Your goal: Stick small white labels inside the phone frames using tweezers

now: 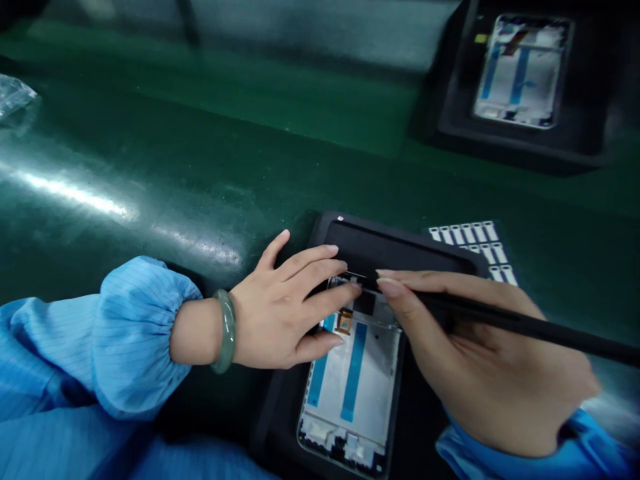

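A silvery phone frame [373, 387] with two blue strips and a small orange flex cable [344, 321] lies in a black tray [400, 247]. My left hand [290, 300] is spread over the frame's upper left part, fingers apart, with some fingertips on or just above its top end. In my right hand [480, 360] is a slim black pen-shaped tool [540, 327], pinched between thumb and forefinger. Its tip is near the frame's top end; I cannot make out whether it touches. My left fingers hide part of the upper frame.
A sheet of small white stickers [493, 252] lies behind the tray, partly covered. At the back right, another phone frame [543, 80] sits in a second black tray [585, 133]. A clear plastic bag [15, 97] lies far left on the green bench [150, 160].
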Tool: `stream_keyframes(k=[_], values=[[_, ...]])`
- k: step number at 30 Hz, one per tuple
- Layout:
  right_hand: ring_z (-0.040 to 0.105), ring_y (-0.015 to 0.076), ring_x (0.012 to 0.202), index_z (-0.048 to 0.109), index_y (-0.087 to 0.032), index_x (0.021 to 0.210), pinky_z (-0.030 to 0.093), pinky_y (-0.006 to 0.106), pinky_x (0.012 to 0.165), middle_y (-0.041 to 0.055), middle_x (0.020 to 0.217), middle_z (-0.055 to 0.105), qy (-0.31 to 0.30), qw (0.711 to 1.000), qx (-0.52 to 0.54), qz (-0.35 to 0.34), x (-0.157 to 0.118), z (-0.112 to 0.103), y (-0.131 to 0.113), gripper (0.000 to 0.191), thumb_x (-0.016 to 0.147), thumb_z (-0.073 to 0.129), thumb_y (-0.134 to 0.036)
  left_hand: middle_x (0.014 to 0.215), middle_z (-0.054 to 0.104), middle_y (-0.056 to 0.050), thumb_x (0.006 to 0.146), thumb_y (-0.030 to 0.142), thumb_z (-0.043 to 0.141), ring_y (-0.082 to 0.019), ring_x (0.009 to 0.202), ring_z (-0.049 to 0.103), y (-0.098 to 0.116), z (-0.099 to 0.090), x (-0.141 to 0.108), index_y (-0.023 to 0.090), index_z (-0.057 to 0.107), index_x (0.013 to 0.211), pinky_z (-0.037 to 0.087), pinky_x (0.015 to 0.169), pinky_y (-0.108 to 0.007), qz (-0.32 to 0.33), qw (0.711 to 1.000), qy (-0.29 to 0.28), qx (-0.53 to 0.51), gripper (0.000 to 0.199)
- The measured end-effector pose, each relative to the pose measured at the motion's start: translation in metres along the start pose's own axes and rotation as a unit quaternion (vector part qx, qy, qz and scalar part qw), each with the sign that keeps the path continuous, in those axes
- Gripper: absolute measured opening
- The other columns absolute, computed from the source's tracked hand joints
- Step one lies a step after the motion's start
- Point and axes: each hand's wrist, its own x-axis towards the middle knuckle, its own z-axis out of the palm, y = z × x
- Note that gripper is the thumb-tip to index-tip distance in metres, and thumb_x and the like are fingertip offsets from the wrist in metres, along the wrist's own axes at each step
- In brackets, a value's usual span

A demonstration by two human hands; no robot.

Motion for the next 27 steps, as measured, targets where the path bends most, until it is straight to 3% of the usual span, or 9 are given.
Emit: stream_keyframes(k=[10, 18, 27], values=[[0.069, 0.0143, 0.074, 0.063, -0.025, 0.088, 0.056, 0.027, 0.063, -0.0023, 0.083, 0.070, -0.018, 1.000, -0.002, 0.007, 0.000, -0.001, -0.001, 0.008, 0.083, 0.070, -0.025, 0.137, 0.051, -0.015, 0.096, 0.045, 0.039, -0.031, 0.139, 0.033, 0.000, -0.001, 0.001, 0.016, 0.048, 0.136, 0.015, 0.114, -0.063, -0.003, 1.000, -0.009, -0.001, 0.050], [0.070, 0.0220, 0.072, 0.068, -0.026, 0.084, 0.058, 0.041, 0.065, 0.0020, 0.084, 0.072, 0.006, 0.994, 0.040, 0.101, -0.003, -0.002, 0.002, 0.007, 0.080, 0.072, -0.029, 0.136, 0.052, -0.015, 0.096, 0.045, 0.041, -0.032, 0.138, 0.034, -0.001, -0.001, 0.000, 0.014, 0.049, 0.134, 0.016, 0.113, -0.065, 0.005, 1.000, 0.003, -0.003, 0.049], [0.070, 0.0181, 0.078, 0.067, -0.026, 0.091, 0.057, 0.031, 0.065, -0.0014, 0.087, 0.072, 0.001, 0.999, 0.029, 0.040, -0.002, 0.006, 0.008, 0.013, 0.081, 0.072, -0.029, 0.135, 0.052, -0.015, 0.095, 0.044, 0.042, -0.032, 0.138, 0.034, 0.001, -0.001, 0.001, 0.015, 0.049, 0.135, 0.018, 0.113, -0.064, -0.004, 1.000, -0.003, 0.002, 0.049]])
